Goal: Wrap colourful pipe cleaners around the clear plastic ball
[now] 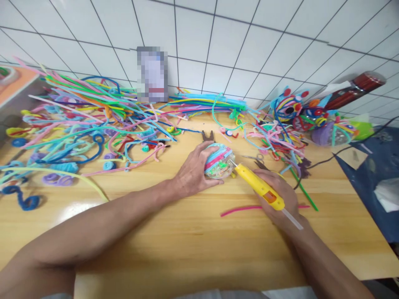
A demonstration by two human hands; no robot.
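My left hand is curled round a clear ball banded with blue and pink fuzzy strips, fingers over its top and thumb beneath; my palm and fingers hide its left side. Something green and multicoloured shows through or on its lower half, too blurred to sort out. The ball is over the middle of the wooden table; I can't tell whether it touches the wood.

My right hand is closed round a yellow glue gun, its handle and trigger lost behind my fingers. A translucent glue stick pokes out at the back. The nozzle points at the ball's right side, and I can't tell whether it touches.

A magenta pipe cleaner runs behind my right hand, its middle covered. Dark pliers lie just beyond the ball, their lower part hidden. Small scissors lie near the gun, blurred.

Farther out, tangled pipe cleaners spread to the left, cut off by the picture's edge. Against the tiled wall stands a pixelated rectangle, its content unreadable.
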